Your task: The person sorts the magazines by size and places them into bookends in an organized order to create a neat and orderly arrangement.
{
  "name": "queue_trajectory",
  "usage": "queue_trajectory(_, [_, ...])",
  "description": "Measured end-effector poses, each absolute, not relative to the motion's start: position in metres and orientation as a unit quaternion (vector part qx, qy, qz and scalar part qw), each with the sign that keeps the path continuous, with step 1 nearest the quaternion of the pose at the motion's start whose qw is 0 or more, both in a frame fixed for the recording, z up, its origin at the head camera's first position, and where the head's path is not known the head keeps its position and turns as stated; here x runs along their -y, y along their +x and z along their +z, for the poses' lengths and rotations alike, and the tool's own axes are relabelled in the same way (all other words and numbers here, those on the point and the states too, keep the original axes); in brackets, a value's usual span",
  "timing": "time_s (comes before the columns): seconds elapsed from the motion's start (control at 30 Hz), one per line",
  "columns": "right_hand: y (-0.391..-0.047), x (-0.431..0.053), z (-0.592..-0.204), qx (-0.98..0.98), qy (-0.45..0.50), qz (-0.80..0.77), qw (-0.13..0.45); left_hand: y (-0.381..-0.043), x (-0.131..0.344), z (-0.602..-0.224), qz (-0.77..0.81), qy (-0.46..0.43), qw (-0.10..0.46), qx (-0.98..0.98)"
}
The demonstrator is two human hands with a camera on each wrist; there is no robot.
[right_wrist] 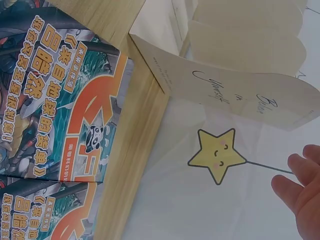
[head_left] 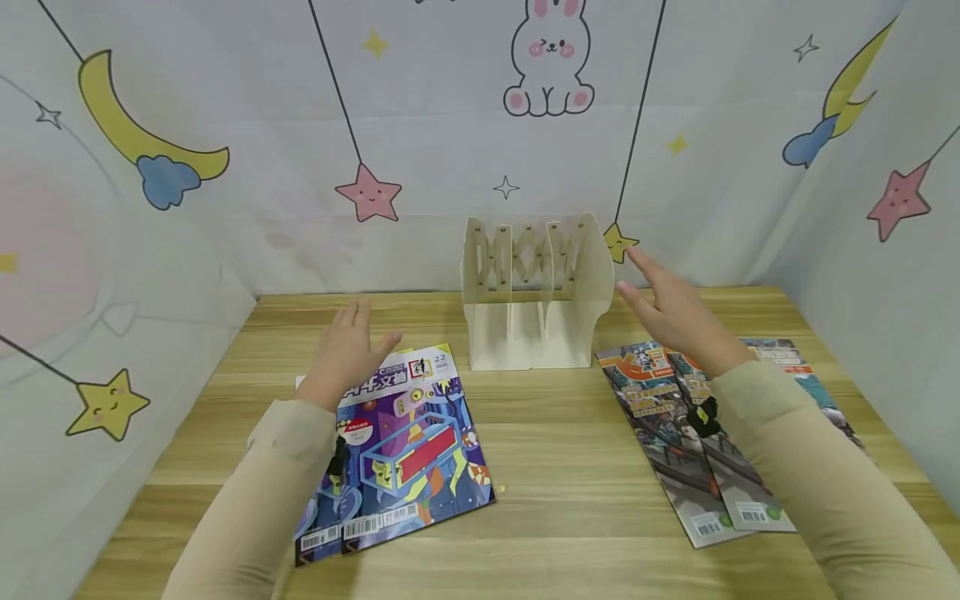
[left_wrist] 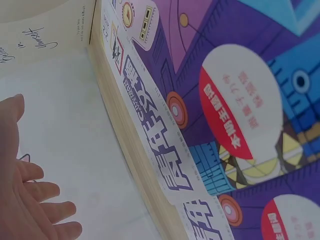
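My left hand (head_left: pixel 345 354) hovers over the top edge of purple-blue magazines (head_left: pixel 427 450) on the left of the table, fingers extended and holding nothing. To the right, my right hand (head_left: pixel 678 312) is raised above the orange-titled magazines (head_left: pixel 667 433), its fingers reaching toward the cream desk bookrack (head_left: pixel 600 275). That hand is also without anything in it. The bookrack stands upright at the back middle, with several upright panels and a lattice back. In the right wrist view, its side panel (right_wrist: pixel 230 95) bears handwriting-style lettering, and the fingertips (right_wrist: pixel 287 192) are apart from it.
The wooden table (head_left: pixel 547 467) ends at a white cloth backdrop (head_left: pixel 435 117) printed with stars, moons and a rabbit. Cloth also hangs along both sides. Each group of magazines lies overlapped, partly covered by a sleeve (head_left: pixel 810 450).
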State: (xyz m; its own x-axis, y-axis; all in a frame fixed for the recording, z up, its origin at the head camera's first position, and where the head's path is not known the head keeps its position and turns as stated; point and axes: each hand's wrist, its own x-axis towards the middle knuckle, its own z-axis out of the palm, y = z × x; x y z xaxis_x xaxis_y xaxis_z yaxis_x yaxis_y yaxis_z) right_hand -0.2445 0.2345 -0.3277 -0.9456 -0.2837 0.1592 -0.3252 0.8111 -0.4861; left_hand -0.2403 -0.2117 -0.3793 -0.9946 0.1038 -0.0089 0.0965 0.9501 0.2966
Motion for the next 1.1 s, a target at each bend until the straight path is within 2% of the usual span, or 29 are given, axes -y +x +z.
queue_trajectory(0.67, [-0.241, -0.23, -0.326, 0.946, 0.167, 0.272, 0.045, -0.231, 0.219, -0.382, 0.159, 0.009, 0.057, -0.986])
queue_trajectory(1.1, [-0.244, -0.23, -0.331, 0.945, 0.171, 0.274, 0.048, -0.231, 0.219, -0.39, 0.157, -0.008, 0.067, -0.985])
